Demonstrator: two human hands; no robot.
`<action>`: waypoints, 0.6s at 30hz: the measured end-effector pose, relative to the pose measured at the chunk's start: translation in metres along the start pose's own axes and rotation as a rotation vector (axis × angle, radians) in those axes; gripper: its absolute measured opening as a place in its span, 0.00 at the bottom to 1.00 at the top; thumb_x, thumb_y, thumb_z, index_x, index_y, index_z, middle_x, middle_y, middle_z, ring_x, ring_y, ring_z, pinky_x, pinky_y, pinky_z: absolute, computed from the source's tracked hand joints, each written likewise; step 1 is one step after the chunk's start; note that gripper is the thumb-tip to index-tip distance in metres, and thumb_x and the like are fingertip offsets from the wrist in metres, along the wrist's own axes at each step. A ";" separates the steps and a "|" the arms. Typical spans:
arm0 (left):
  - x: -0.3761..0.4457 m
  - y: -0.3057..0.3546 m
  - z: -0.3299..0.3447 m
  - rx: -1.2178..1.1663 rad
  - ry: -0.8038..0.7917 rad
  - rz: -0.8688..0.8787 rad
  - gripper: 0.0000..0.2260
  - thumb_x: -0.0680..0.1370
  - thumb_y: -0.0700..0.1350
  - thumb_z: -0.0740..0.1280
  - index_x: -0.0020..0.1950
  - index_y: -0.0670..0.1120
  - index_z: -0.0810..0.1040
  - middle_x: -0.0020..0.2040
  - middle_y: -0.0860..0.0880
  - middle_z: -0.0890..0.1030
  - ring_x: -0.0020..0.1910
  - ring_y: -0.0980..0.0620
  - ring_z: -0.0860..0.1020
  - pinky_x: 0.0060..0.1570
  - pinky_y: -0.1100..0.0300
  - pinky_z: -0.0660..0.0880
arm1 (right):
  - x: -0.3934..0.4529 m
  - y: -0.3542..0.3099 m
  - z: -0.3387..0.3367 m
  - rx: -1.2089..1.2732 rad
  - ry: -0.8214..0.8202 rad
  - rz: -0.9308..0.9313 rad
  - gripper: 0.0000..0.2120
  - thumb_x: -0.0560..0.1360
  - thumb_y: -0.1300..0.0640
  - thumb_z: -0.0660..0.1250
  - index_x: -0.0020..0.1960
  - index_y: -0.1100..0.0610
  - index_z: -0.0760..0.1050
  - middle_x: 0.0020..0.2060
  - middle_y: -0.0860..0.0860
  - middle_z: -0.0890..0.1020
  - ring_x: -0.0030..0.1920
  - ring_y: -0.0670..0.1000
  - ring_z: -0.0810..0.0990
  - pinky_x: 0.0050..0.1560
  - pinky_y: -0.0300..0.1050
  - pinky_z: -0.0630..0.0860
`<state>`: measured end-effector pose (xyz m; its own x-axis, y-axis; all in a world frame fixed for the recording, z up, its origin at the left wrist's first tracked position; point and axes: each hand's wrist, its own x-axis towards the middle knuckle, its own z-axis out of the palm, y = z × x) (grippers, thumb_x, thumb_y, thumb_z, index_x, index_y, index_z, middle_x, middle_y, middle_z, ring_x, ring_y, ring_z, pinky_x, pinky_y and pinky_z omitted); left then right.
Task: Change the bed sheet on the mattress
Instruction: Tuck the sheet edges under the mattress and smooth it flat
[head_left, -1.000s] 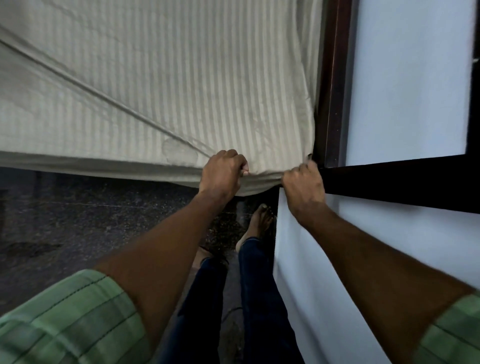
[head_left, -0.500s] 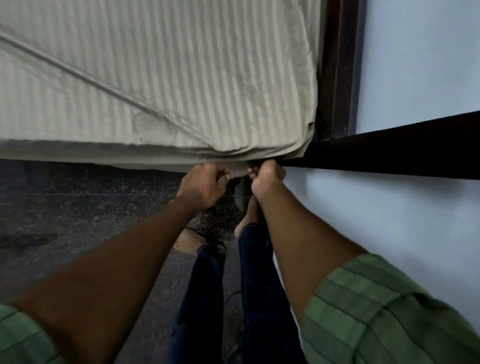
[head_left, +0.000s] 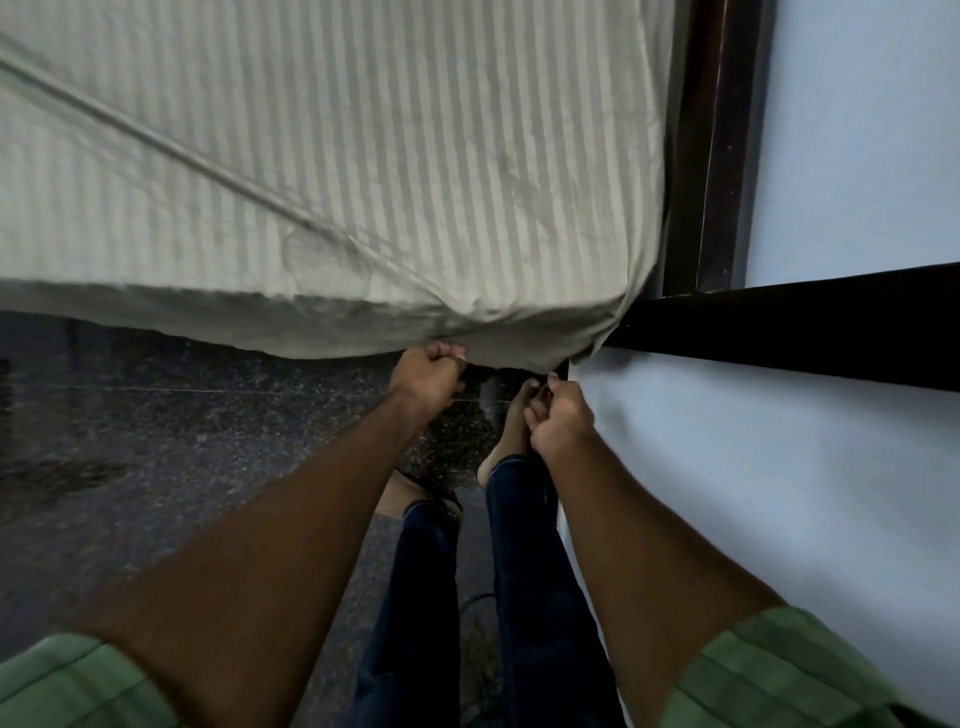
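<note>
A beige striped bed sheet (head_left: 395, 171) covers the mattress and wraps over its near right corner, with a long diagonal crease across the top. My left hand (head_left: 430, 375) grips the sheet's lower hem just below the mattress edge. My right hand (head_left: 560, 418) is curled right under the hanging corner tip of the sheet, next to the wall, and pinches that tip. The underside of the mattress is hidden.
A dark wooden bed frame (head_left: 711, 156) runs along the mattress's right side, and a dark rail (head_left: 779, 322) crosses the pale wall (head_left: 779, 493). My legs and bare feet stand on the dark speckled floor (head_left: 182, 426) in the narrow gap.
The sheet corner has been drawn down over the mattress corner. My hands moved from the top edge to below it, and my right hand has dropped lower and apart from the left.
</note>
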<state>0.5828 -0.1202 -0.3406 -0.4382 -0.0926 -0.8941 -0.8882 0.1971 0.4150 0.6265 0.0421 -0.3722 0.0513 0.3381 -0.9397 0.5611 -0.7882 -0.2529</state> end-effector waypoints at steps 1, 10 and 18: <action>-0.003 0.002 0.001 -0.149 0.003 -0.063 0.06 0.83 0.44 0.65 0.50 0.50 0.82 0.51 0.47 0.84 0.41 0.53 0.81 0.36 0.59 0.77 | -0.007 0.002 0.003 -0.011 -0.050 0.010 0.04 0.82 0.58 0.63 0.50 0.56 0.75 0.37 0.52 0.76 0.29 0.48 0.72 0.44 0.41 0.78; 0.028 0.021 -0.002 -1.226 -0.033 -0.167 0.26 0.85 0.56 0.49 0.80 0.48 0.66 0.75 0.43 0.72 0.72 0.42 0.72 0.71 0.44 0.68 | -0.005 -0.022 0.093 0.573 -0.423 0.083 0.28 0.82 0.38 0.51 0.75 0.49 0.72 0.74 0.55 0.73 0.75 0.61 0.70 0.78 0.63 0.62; 0.054 0.020 0.008 -1.361 -0.077 -0.114 0.30 0.80 0.66 0.56 0.70 0.47 0.78 0.66 0.39 0.81 0.65 0.38 0.78 0.65 0.42 0.75 | -0.005 -0.027 0.101 0.691 -0.240 0.136 0.30 0.84 0.36 0.51 0.82 0.45 0.57 0.82 0.51 0.59 0.81 0.60 0.59 0.81 0.57 0.53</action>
<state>0.5421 -0.1133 -0.3818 -0.3849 0.0196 -0.9228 -0.3709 -0.9188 0.1351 0.5273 0.0093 -0.3836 -0.1429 0.1552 -0.9775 -0.0890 -0.9856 -0.1435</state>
